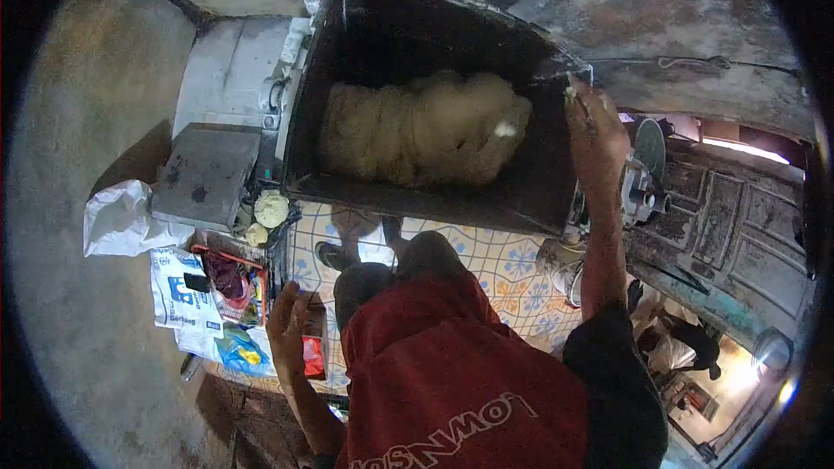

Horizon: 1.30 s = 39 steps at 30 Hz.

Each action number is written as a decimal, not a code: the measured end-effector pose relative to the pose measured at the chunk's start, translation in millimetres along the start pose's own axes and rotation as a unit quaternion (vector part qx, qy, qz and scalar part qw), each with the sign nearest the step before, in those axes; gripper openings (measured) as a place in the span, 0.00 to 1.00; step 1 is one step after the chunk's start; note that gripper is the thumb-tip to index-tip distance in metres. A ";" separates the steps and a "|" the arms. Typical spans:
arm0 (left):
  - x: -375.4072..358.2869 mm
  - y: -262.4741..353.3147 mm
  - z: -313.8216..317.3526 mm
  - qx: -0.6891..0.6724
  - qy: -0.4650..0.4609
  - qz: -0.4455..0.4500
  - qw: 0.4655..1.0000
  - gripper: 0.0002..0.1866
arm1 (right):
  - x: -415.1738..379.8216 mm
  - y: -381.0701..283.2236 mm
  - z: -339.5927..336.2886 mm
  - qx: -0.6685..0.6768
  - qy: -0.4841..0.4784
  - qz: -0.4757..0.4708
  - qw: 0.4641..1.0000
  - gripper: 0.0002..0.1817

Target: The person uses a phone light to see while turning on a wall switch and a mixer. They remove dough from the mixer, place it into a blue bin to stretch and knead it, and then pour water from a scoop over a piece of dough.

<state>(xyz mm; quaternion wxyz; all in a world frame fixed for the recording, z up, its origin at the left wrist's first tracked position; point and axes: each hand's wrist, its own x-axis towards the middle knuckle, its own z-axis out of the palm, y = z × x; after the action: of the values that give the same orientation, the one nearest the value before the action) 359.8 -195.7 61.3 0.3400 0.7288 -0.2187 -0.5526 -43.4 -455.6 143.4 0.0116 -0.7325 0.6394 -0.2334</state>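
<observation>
A large pale mass like dough lies inside a deep dark trough. My right hand is raised at the trough's right end, its fingers bent together near the rim; whatever they hold, if anything, is too small to name. My left hand hangs low on the left, below the trough's front left corner, fingers apart and holding nothing. Between that hand and the corner are two pale lumps, one larger than the other.
A grey metal box stands left of the trough. Below it are a red basket, white sacks and a blue bag. Machine parts sit at the right, before a wooden door. The floor is tiled.
</observation>
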 end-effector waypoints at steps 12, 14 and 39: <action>-11.7 -42.6 -11.4 0.129 -0.036 -0.029 0.991 0.24 | -25.0 32.7 143.7 -0.302 -0.192 -0.111 0.927 0.38; -11.1 -47.8 -13.6 0.132 -0.046 -0.026 0.990 0.24 | -71.0 51.8 167.1 -0.345 -0.227 -0.208 0.886 0.35; -42.2 -181.5 -52.8 0.092 0.058 0.135 0.985 0.25 | -40.9 -88.7 30.0 0.212 -0.204 0.101 0.950 0.08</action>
<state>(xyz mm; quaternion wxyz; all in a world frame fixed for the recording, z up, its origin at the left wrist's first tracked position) 387.5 -30.8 -36.4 0.3548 0.7518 -0.3448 -0.4358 46.9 -409.4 131.3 0.3203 -0.6765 0.6299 -0.2072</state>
